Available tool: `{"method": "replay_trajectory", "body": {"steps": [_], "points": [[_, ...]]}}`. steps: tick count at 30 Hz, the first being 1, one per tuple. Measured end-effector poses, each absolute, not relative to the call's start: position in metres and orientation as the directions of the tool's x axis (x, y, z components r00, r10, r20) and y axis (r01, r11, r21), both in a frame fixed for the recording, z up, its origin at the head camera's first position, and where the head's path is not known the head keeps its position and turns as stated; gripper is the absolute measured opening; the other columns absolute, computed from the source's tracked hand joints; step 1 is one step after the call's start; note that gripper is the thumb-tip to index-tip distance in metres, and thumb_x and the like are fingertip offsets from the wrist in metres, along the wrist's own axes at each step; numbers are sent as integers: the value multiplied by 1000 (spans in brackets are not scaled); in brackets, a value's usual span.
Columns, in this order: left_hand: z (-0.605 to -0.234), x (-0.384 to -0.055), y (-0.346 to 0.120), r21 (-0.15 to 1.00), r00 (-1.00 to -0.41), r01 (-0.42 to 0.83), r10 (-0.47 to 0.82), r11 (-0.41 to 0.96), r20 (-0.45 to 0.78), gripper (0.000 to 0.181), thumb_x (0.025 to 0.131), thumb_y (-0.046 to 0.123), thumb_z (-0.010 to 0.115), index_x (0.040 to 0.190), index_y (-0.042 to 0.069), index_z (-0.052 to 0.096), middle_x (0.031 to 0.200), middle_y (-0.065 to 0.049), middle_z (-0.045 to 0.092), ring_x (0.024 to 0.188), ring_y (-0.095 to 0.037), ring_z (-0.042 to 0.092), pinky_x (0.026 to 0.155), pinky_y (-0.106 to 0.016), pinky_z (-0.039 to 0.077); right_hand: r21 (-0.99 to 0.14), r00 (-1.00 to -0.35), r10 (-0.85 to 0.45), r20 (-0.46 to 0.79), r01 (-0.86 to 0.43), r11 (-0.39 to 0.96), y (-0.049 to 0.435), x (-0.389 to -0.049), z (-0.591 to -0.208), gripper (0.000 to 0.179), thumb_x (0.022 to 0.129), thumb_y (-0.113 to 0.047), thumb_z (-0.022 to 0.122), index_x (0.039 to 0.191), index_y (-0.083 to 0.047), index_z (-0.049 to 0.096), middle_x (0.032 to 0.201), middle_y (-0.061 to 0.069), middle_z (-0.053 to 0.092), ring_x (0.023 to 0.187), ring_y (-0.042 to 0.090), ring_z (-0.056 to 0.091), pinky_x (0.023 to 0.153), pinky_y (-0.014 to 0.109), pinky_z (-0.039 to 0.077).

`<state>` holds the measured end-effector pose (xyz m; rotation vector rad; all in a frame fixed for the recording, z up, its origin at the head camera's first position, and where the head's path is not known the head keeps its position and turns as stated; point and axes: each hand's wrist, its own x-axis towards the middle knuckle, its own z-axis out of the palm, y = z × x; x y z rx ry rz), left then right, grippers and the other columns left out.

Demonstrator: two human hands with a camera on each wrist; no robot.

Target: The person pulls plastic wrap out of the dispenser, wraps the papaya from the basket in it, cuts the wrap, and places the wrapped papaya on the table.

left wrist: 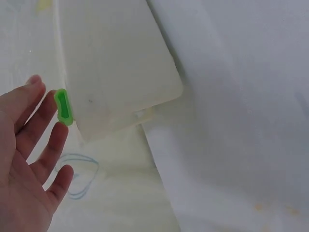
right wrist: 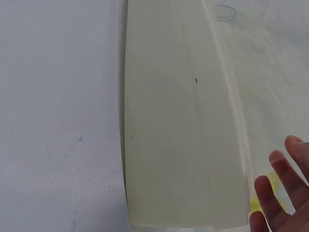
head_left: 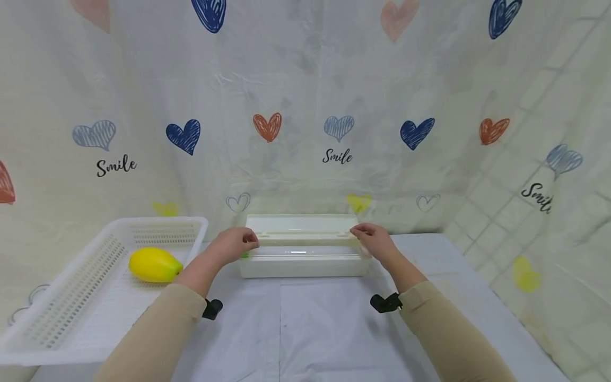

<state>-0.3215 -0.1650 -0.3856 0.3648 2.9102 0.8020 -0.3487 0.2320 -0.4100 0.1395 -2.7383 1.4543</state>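
A long white cling film dispenser lies on the table with its lid raised at the back. My left hand is at its left end, thumb and index finger together, the other fingers loosely spread beside a green end piece. At the right end, my right hand has its thumb and index fingertips close together. Both hands appear to pinch the edge of a clear plastic film, which is barely visible. The wrist views show the dispenser's smooth outer wall; the film roll inside is hidden there.
A white perforated basket stands on the left, under my left forearm, with a yellow papaya-like fruit in it. A white cloth covers the table. Behind hangs a plastic curtain printed with hearts.
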Motion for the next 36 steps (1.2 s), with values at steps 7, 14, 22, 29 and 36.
{"method": "replay_trajectory", "body": {"steps": [7, 14, 22, 29, 36], "points": [[-386, -321, -163, 545, -984, 160, 178, 823, 20, 14, 96, 28, 67, 102, 16, 70, 99, 1, 68, 92, -20, 60, 83, -40, 50, -854, -995, -30, 100, -101, 511, 236, -346, -411, 35, 99, -34, 62, 118, -6, 69, 122, 13, 66, 118, 30, 55, 99, 46, 43], [-386, -324, -165, 563, -983, 179, 166, 807, 76, 17, 97, 27, 65, 107, 15, 71, 104, -1, 69, 96, -22, 61, 86, -42, 50, -877, -992, -32, 122, -123, 465, 238, -339, -409, 33, 98, -33, 63, 117, -6, 69, 121, 12, 67, 118, 28, 56, 102, 46, 43], [-381, -321, -162, 581, -980, 201, 164, 789, 116, 18, 99, 27, 63, 108, 15, 71, 104, -2, 68, 94, -22, 60, 83, -41, 50, -885, -989, -45, 141, -146, 443, 241, -332, -404, 32, 100, -30, 61, 119, -5, 68, 121, 13, 67, 118, 29, 57, 104, 47, 42], [-375, -317, -160, 584, -976, 214, 155, 783, 150, 19, 99, 29, 63, 111, 16, 70, 107, -3, 67, 98, -24, 59, 87, -42, 50, -883, -985, -69, 157, -171, 438, 245, -331, -398, 33, 101, -27, 60, 122, -3, 66, 125, 17, 65, 121, 30, 56, 106, 48, 41], [-365, -313, -159, 556, -955, 281, 173, 782, 240, 20, 98, 25, 64, 112, 13, 73, 106, -3, 68, 98, -25, 60, 89, -44, 51, -892, -978, -72, 197, -209, 401, 244, -331, -388, 28, 101, -24, 60, 117, -2, 68, 116, 15, 67, 108, 29, 60, 100, 47, 45]]}}
